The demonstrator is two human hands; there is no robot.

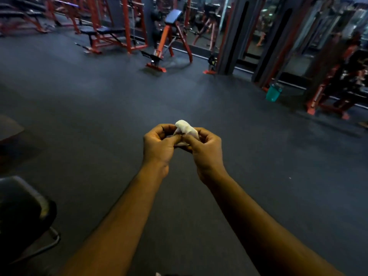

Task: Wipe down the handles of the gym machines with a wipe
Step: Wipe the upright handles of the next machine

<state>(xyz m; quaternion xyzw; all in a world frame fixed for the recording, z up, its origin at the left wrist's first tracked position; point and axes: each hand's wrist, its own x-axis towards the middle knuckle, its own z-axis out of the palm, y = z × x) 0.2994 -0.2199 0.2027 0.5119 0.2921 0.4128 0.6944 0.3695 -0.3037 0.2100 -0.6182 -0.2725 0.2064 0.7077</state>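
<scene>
The red-framed gym machines [127,26] stand along the far side of the dark rubber floor [99,108], well apart from the person, so no handle is within reach; the main risk, as I judge it, is that the wipe dries out or gets dropped on the floor during the walk over, since it is only pinched at its edges and not wrapped in a palm. The incline bench with the blue pad [169,34] and the upright columns by the mirror [231,36] are the nearest equipment, and a green bucket [274,93] sits beside a column base where a foot could catch it. A black padded seat [22,208] is close at the lower left. Both arms reach forward over open floor. The left hand [159,144] and the right hand [205,148] meet at the fingertips, each with fingers curled and pinching the white wipe [185,129], which sits bunched between and just above the two thumbs; pulling too hard to unfold it could tear it.
</scene>
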